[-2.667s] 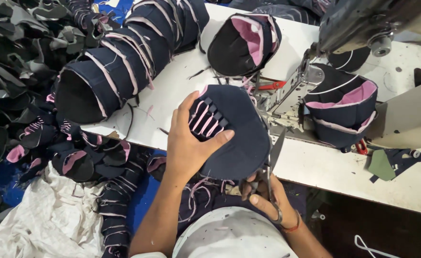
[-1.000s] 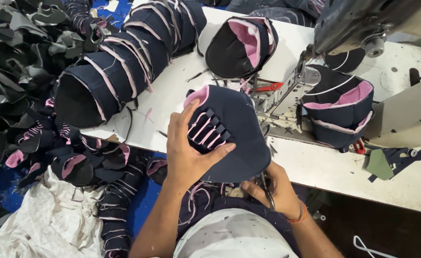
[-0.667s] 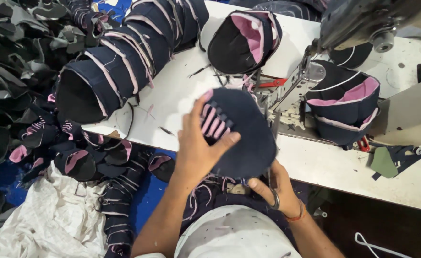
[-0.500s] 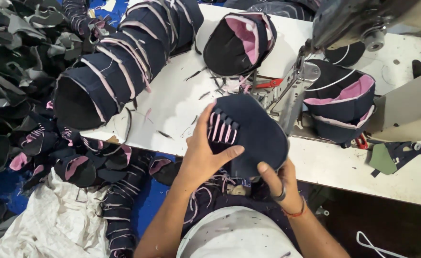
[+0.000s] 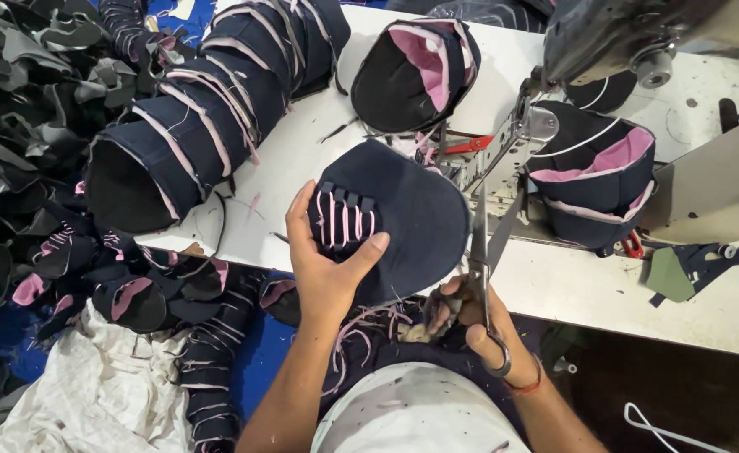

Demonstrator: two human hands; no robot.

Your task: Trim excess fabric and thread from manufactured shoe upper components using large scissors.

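My left hand [image 5: 326, 267] grips a navy cap piece [image 5: 411, 218] with pink stitched stripes, thumb on top, holding it over the near edge of the white table [image 5: 604, 294]. My right hand [image 5: 470, 323] sits just below the cap's right edge, fingers through the loops of a pair of scissors [image 5: 484, 260]. The scissor blades point up and away from me, alongside the cap's rim. Loose pink threads hang under the cap near my lap.
A long nested stack of navy caps [image 5: 210, 101] lies at the table's left. One upturned cap [image 5: 415, 71] and a short stack [image 5: 600, 180] sit by the sewing machine [image 5: 638, 42]. Red clippers [image 5: 470, 144] lie behind. Dark cap pieces [image 5: 25, 134] pile up at left.
The cap has been turned in my left hand and drawn slightly nearer. My right hand shifted along its lower edge, and the scissors now stand upright beside the rim.
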